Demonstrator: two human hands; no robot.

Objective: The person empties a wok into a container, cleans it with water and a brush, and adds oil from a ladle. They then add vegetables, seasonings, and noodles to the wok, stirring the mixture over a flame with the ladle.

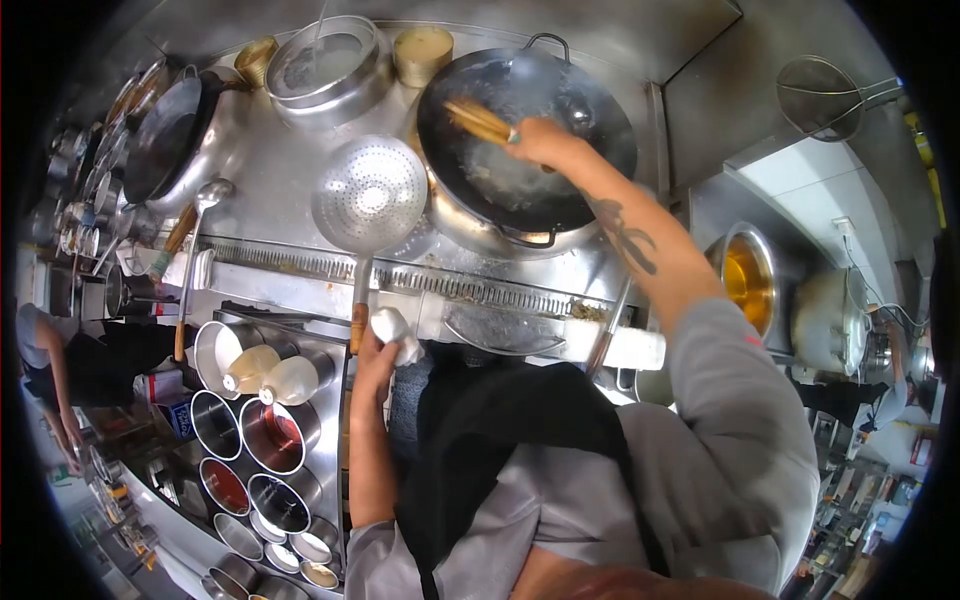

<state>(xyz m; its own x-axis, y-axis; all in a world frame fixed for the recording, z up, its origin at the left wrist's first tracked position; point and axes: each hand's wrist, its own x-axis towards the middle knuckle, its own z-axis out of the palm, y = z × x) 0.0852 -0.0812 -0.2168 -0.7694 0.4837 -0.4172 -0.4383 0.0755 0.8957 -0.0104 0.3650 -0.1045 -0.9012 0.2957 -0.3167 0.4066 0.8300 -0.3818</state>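
Note:
My right hand point(545, 143) is closed around a bamboo wok brush point(480, 121), with its bristles over the inside of a black wok point(470, 190). Steam and some liquid show in the wok. Close to my body, my left hand point(374, 368) is closed on a bunched white cloth point(394, 333). A large perforated skimmer point(372, 192) lies on the steel stove top, its wooden handle point(358, 328) ending right at my left fingers. Whether those fingers also grip the handle cannot be made out.
Left of me stand metal sauce pots point(273, 437) and squeeze bottles point(291, 381). A ladle point(207, 194) rests beyond them. Behind are a round steel pot point(330, 68) and a can point(422, 56). On the right sits a bowl of yellow oil point(746, 278). Another person point(62, 350) stands far left.

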